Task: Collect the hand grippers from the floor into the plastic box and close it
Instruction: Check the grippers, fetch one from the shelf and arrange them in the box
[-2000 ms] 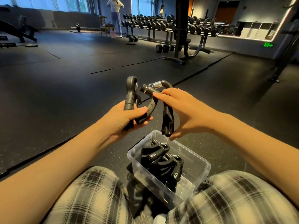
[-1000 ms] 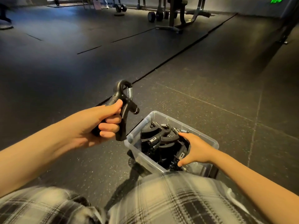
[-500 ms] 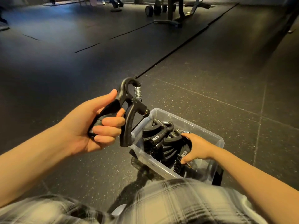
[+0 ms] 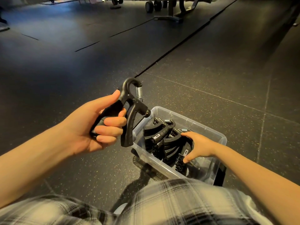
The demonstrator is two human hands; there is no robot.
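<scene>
Dark speckled gym floor, mat seams running away; weight rack base far off. Left hand wrapped round one handle of hand gripper, held in air left of clear plastic box; hooked spring end up, free handle down, long axis near upright. Right hand inside box, fingers closed on topmost of stacked grippers; count unclear, several. Plaid-clad knees crowd near rim. Box lidless.
</scene>
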